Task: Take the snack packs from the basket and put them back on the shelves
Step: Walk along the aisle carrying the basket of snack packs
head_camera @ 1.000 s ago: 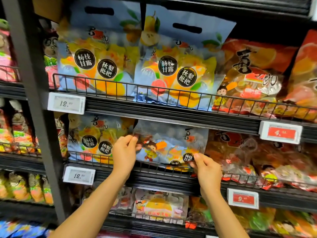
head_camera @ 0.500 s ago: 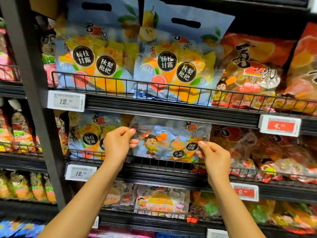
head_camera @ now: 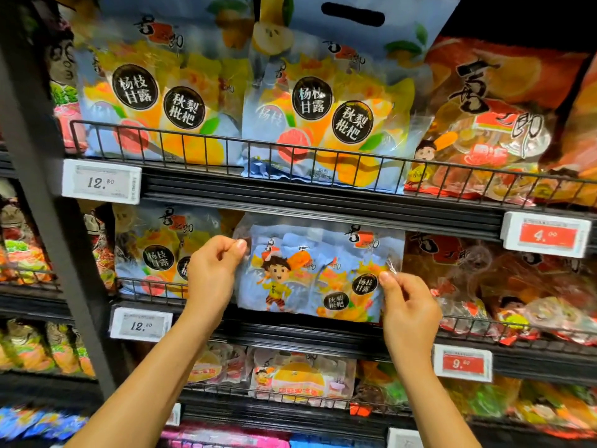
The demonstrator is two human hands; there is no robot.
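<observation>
Black metal shop shelving (head_camera: pixel 323 202) with wire front rails fills our view, each tier packed with bright snack bags. At the centre we hold a light blue snack pack (head_camera: pixel 318 270), printed with a cartoon child and two round black labels, upright at the front of the middle tier, its lower edge level with the wire rail there. Our left hand (head_camera: pixel 211 273) pinches the pack's upper left corner at about 9 o'clock from its middle, thumb and forefinger closed on the clear film. Our right hand (head_camera: pixel 408 307) pinches the right edge at about 3 o'clock, fingers curled on the film. Just beside the pack at 9 o'clock stands a matching blue bag (head_camera: pixel 155 250) on the same tier, partly hidden by our left hand. At 12 o'clock, on the tier above, two larger blue handle bags (head_camera: pixel 326 101) stand side by side. At 3 o'clock lie orange-brown packs (head_camera: pixel 484 273). White price tags (head_camera: pixel 101 181) reading 12.80 hang on the shelf edges at 10 and 8 o'clock; red ones (head_camera: pixel 547 236) sit at 2 and 4 o'clock.
</observation>
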